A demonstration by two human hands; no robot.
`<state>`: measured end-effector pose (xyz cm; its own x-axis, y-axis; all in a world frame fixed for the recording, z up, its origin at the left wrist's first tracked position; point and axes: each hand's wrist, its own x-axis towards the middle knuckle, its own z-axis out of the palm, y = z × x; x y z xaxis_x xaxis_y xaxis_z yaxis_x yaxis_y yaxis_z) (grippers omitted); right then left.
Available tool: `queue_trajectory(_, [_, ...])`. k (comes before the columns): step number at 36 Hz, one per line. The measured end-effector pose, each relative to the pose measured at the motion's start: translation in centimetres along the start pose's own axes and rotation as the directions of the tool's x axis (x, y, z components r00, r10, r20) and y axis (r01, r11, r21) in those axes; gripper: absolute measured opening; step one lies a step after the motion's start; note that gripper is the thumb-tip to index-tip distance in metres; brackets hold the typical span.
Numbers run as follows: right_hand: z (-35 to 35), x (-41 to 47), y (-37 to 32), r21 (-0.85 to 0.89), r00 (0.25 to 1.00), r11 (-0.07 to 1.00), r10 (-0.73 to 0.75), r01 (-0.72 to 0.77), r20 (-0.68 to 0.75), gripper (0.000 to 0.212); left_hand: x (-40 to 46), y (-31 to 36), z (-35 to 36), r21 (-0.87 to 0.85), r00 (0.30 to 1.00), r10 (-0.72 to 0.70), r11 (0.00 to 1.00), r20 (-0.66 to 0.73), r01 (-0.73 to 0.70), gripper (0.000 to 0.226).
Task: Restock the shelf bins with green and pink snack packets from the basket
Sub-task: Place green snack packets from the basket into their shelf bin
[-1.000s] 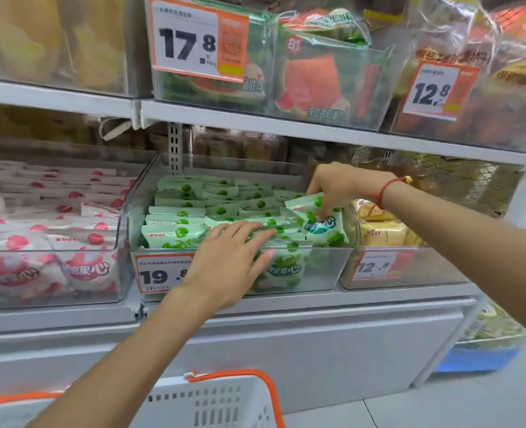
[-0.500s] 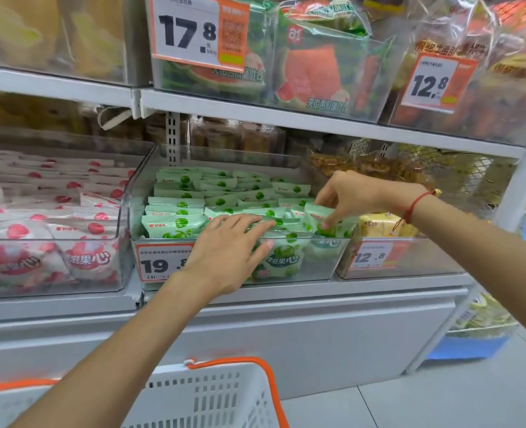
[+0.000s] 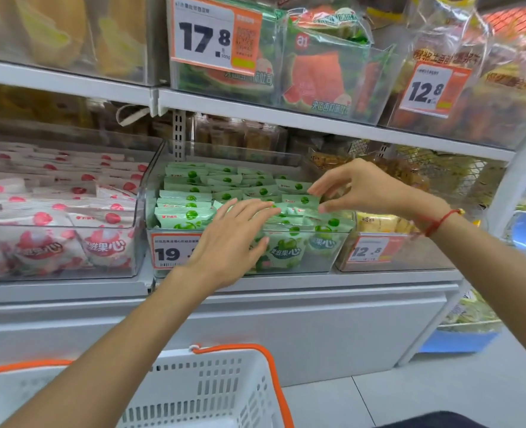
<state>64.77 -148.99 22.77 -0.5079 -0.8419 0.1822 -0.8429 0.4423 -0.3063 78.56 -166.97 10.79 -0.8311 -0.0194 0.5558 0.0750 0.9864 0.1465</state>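
Clear plastic bin [image 3: 301, 261], glossy pkts [image 3: 187, 216]

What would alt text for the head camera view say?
Two hands tidy green snack packets in a clear shelf bin: the left hand lies flat on them, the right hand pinches one. Pink packets fill the neighbouring bin; a white basket sits below.

Green packets [image 3: 190, 216] with green fruit print, pink-and-white packets [image 3: 104, 242], white basket [image 3: 212, 393] with orange handle [image 3: 255, 353].
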Motion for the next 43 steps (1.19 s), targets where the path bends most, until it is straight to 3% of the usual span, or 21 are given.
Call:
queue_trajectory(3, [2.2,-1.6,-2.3,0.195,0.996,0.980,-0.059,0.044,0.069,0.022,-3.1,0.0,-0.2,-0.011,0.974,0.024,1.000,-0.226,-0.027,0.033])
queue_trajectory(5, [4.9,-2.0,-3.2,0.275,0.978,0.961,-0.087,0.032,0.190,0.019,-6.3,-0.3,0.4,-0.052,0.960,-0.060,0.998,-0.275,0.047,0.027])
queue_trajectory(7, [8.7,-1.7,-3.7,0.296,0.945,0.955,-0.094,-0.003,0.315,0.017,-10.2,-1.5,1.8,-0.115,0.950,-0.202,0.977,-0.237,0.179,0.028])
queue_trajectory(10, [15.6,-0.9,-4.1,0.228,0.872,0.973,-0.081,-0.035,0.483,0.018,-16.1,-3.6,4.4,-0.153,0.884,-0.468,0.873,0.000,0.463,0.023])
queue_trajectory(14, [25.6,-1.4,-4.4,0.092,0.714,0.996,-0.060,-0.005,0.698,0.021,-23.2,-5.4,7.3,-0.077,0.679,-0.638,0.706,0.364,0.704,0.026])
queue_trajectory(17, [32.4,-3.3,-4.7,0.001,0.559,0.999,-0.022,0.037,0.829,0.025,-28.0,-6.3,10.0,0.012,0.505,-0.644,0.623,0.575,0.782,0.027])
queue_trajectory(20, [38.8,-5.6,-5.2,-0.006,0.441,1.000,0.012,-0.017,0.897,0.029,-32.8,-6.2,12.8,0.098,0.313,-0.600,0.552,0.736,0.828,0.030])
queue_trajectory(22, [42.7,-7.2,-5.5,-0.027,0.409,0.998,0.049,-0.060,0.911,0.036,-35.5,-5.4,14.6,0.138,0.228,-0.557,0.539,0.798,0.831,0.032])
queue_trajectory(25, [47.0,-10.2,-5.4,-0.054,0.351,0.997,0.070,-0.055,0.934,0.063,-37.8,-3.7,16.5,0.249,0.085,-0.535,0.522,0.841,0.816,0.021])
queue_trajectory(28, [49.3,-13.4,-5.4,-0.057,0.405,0.998,0.061,-0.021,0.912,0.071,-39.3,-2.0,18.5,0.305,-0.035,-0.523,0.438,0.851,0.846,0.031])
queue_trajectory(31, [50.4,-15.1,-5.3,-0.049,0.532,0.997,0.012,0.057,0.847,0.049,-39.7,-1.0,19.6,0.253,-0.037,-0.493,0.379,0.869,0.890,0.030])
queue_trajectory(34, [50.0,-14.4,-5.0,0.021,0.510,0.999,-0.039,0.042,0.859,0.029,-38.9,-0.6,19.9,0.147,0.043,-0.482,0.349,0.875,0.925,0.035])
queue_trajectory(36, [49.0,-13.0,-4.8,0.074,0.485,0.996,-0.043,-0.045,0.873,0.032,-38.0,-0.8,19.8,0.088,0.071,-0.510,0.280,0.857,0.956,0.022])
queue_trajectory(38, [47.5,-11.2,-4.2,0.087,0.490,0.988,-0.014,-0.128,0.872,0.034,-36.3,-1.6,19.0,-0.012,0.078,-0.506,0.134,0.859,0.991,0.010])
queue_trajectory(40, [45.2,-8.8,-3.7,0.089,0.479,0.963,0.046,-0.254,0.876,0.049,-34.3,-2.5,17.9,-0.068,0.056,-0.492,-0.006,0.869,0.998,0.021])
queue_trajectory(43, [40.5,-5.3,-3.6,0.139,0.454,0.918,0.049,-0.371,0.890,0.069,-30.4,-3.6,15.1,-0.170,0.114,-0.489,-0.072,0.865,0.983,0.027])
